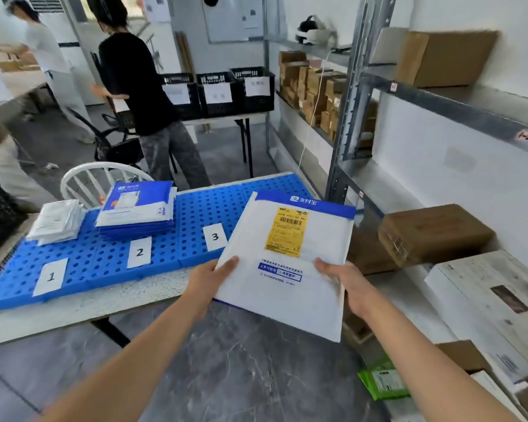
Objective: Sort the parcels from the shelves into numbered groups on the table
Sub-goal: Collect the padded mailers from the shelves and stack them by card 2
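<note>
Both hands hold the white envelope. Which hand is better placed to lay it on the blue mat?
Probably the left hand: it grips the envelope on the edge nearer the blue mat, while the right hand holds the far edge.

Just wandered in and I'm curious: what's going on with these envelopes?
A person grips a white-and-blue mailer with a yellow label between left hand and right hand, at the table end near card 3. White packets lie behind card 1; a stack of blue mailers sits behind card 2.
</note>
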Demonstrator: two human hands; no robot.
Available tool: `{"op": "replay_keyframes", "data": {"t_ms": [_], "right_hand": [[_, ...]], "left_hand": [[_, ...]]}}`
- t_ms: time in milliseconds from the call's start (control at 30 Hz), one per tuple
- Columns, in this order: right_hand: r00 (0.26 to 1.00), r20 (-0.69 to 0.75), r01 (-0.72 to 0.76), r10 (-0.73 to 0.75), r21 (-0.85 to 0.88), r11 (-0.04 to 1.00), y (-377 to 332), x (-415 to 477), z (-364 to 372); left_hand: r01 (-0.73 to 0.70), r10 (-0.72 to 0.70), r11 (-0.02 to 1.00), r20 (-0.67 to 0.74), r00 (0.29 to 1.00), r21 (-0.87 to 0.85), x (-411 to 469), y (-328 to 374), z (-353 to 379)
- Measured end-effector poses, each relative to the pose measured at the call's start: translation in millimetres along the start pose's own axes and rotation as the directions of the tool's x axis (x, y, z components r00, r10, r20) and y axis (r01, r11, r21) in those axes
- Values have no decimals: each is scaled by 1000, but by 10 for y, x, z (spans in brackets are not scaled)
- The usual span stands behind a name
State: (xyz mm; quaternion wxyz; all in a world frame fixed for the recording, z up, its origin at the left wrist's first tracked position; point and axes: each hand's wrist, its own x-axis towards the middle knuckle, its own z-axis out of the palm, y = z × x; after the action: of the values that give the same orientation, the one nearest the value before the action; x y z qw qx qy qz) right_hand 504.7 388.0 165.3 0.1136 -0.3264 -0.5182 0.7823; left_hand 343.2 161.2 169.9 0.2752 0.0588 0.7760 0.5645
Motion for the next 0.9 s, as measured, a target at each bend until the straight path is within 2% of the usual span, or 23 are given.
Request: {"op": "replay_keyframes", "data": {"t_ms": [133, 267, 367, 500, 733, 900], "right_hand": [[998, -44, 36, -40, -95, 995, -66, 314, 349], [998, 68, 20, 3, -323, 946, -186, 618, 698], [994, 106, 24, 20, -395, 918, -256, 862, 968], [995, 100, 38, 8, -450, 892, -278, 1180, 1472], [998, -13, 50, -62, -454, 890, -133, 1734, 2338], [997, -35, 47, -68, -421, 906, 5, 2024, 2884]], "left_hand": [[-24, 24, 1000, 40, 999, 0, 273, -18, -204], [37, -36, 999, 37, 999, -31, 569, -61, -558], [98, -97, 995, 48, 994, -22, 862, -102, -906], [119, -112, 986, 61, 992, -119, 1238, -76, -1338], [122, -116, 968, 42, 992, -218, 1796, -81, -2081], [63, -63, 988, 1, 998, -141, 2136, -109, -2545]]}}
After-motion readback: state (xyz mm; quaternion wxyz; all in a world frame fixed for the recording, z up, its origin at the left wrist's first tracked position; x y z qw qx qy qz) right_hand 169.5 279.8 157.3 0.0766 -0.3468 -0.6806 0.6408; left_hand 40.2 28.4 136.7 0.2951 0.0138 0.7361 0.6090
